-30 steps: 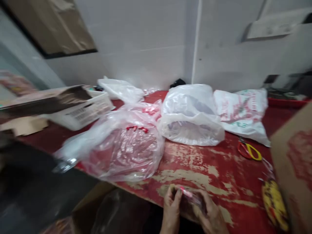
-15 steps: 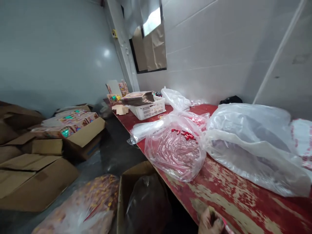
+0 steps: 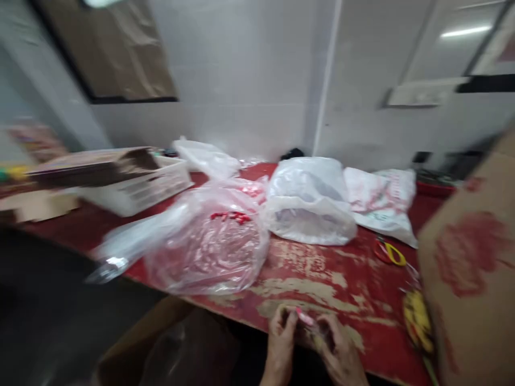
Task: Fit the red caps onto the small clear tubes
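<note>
1. The fingers of the left hand (image 3: pixel 281 333) pinch one end of a small pink-tipped packet (image 3: pixel 306 317), at the near edge of the counter (image 3: pixel 368 292)
2. The fingers of the right hand (image 3: pixel 338 346) grasp its other end, details blurred
3. Beyond lie a clear bag (image 3: pixel 205 262) with red pieces and, off right, yellow-and-red scissors (image 3: pixel 392 253)

Pink-and-clear packet (image 3: pixel 304 317); patchy red-and-tan tabletop (image 3: pixel 317 289)
</note>
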Tool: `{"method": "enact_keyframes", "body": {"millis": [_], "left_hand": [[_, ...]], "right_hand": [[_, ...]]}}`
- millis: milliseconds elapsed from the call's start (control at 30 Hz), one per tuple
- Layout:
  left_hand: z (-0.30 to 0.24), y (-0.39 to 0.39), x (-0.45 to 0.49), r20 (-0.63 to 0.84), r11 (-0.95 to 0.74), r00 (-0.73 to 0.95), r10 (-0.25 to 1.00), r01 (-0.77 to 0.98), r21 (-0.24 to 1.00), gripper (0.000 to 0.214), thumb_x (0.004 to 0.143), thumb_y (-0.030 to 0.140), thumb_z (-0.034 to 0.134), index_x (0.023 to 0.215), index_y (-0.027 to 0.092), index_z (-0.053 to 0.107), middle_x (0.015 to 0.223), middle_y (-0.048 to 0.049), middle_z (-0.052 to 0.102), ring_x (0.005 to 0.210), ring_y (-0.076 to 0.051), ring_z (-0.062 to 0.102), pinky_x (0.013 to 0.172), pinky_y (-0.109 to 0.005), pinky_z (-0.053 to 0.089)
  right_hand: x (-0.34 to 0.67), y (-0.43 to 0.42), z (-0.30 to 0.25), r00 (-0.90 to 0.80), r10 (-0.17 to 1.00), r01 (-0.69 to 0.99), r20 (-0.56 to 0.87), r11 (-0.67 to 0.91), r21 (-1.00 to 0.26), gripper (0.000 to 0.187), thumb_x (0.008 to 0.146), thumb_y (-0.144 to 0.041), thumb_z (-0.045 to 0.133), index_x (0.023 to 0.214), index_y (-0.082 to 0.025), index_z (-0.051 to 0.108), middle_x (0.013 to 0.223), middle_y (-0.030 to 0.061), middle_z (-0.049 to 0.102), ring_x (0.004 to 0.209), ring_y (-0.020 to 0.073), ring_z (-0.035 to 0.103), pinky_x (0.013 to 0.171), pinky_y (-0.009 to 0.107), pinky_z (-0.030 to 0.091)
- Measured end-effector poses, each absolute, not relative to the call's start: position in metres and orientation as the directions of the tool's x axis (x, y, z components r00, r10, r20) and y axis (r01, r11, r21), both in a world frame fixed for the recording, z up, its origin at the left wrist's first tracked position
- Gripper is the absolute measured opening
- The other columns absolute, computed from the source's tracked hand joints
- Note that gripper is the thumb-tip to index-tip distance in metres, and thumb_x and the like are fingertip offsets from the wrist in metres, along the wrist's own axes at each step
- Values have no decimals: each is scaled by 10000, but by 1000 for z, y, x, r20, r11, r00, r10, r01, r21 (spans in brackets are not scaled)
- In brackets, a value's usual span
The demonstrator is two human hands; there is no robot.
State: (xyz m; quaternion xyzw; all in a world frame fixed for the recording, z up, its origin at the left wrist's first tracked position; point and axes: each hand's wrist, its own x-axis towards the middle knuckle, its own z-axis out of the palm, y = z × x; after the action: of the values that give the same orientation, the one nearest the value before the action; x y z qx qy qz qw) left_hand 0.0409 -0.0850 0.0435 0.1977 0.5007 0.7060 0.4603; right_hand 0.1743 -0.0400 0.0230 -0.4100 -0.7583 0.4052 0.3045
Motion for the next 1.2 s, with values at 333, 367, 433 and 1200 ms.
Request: {"method": "enact_keyframes", "body": {"millis": [333,367,433,1200], "left_hand": [[30,-69,35,-362,94,-436,824,-525,846,439,473,434,836,729,165,603,712,5,679,658,-184,642,607,-256,518],[30,-69,36,-355,97,-428,831,-518,850,436,486,439,831,733,163,600,703,7,675,646,-180,640,597,-255,517],[32,-70,39,-328,88,-424,844,-495,864,415,530,443,813,741,161,594,673,20,656,613,-160,627,580,-244,511],[48,-70,39,-369,172,-609,703,-357,918,363,460,385,788,678,174,590,570,54,647,533,-117,594,522,-193,496]], "right_hand": [[170,-39,40,-407,910,391,80,252,-885,214,818,-268,500,1018,-225,563,865,-1,670,768,146,608,674,219,405],[172,-39,40,-404,910,378,89,255,-890,260,795,-238,523,1054,-226,541,902,0,667,791,146,608,690,218,407],[175,-40,42,-387,918,396,87,251,-883,193,810,-240,500,997,-210,540,847,6,657,744,149,601,663,224,407],[168,-28,55,-495,868,690,-31,371,-621,165,842,-313,525,934,-200,603,859,28,698,738,181,653,597,234,425]]}}
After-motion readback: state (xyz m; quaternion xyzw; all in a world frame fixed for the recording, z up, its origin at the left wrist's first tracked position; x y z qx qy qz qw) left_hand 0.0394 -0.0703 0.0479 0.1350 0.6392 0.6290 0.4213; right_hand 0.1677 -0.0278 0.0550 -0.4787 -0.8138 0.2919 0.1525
